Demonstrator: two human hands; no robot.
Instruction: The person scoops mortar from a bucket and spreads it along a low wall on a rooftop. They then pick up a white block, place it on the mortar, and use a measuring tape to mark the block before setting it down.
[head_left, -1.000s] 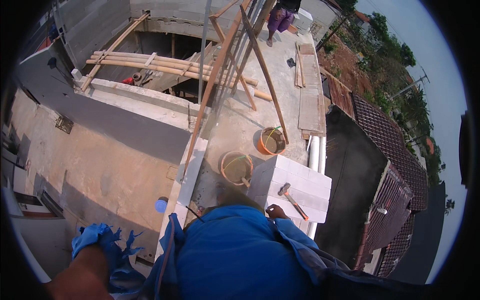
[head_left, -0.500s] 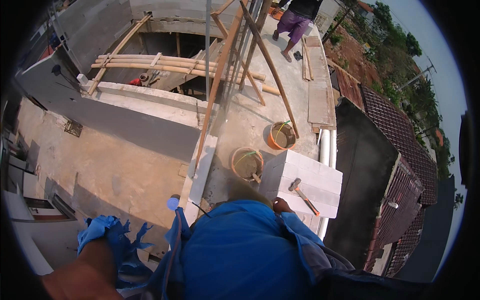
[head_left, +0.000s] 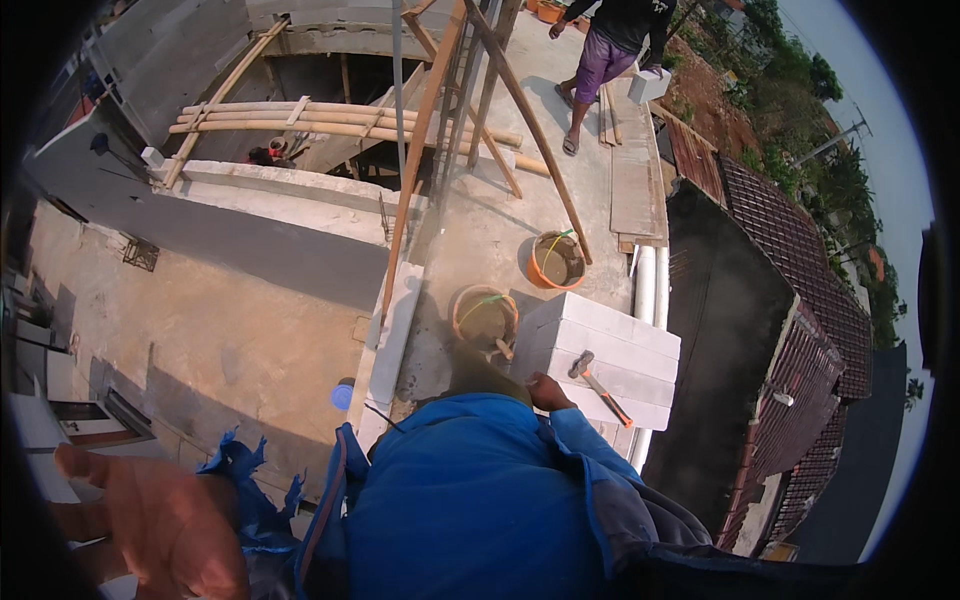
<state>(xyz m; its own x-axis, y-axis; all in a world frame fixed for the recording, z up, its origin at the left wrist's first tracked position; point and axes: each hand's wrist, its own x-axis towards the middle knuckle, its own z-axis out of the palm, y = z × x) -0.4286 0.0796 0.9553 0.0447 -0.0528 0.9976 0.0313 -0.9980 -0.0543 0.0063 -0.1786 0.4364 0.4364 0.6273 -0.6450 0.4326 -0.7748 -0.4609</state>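
Note:
At the lower left my left hand (head_left: 165,525) is raised with its fingers spread and nothing in it, beside the torn blue cuff (head_left: 255,490) of my sleeve. My right hand (head_left: 548,392) hangs at my right side with its fingers curled, and I see nothing in it. It is nearest to a stack of white blocks (head_left: 620,340); whether it touches them I cannot tell. On top of the stack lies a hammer (head_left: 600,388) with an orange and black handle. Just ahead stand two orange buckets of grey mortar, one nearer (head_left: 484,318), one farther (head_left: 556,261).
A co-worker (head_left: 605,50) in purple shorts walks ahead, carrying a white block (head_left: 649,86). Wooden poles (head_left: 530,130) lean across the walkway. On the left a low wall (head_left: 392,350) edges a drop; white pipes (head_left: 646,285) run along the right edge. A blue round object (head_left: 342,395) lies left of me.
My left hand has come into view with its palm showing. My right hand has shifted slightly left in view. The co-worker has come nearer, and the block they carry now shows.

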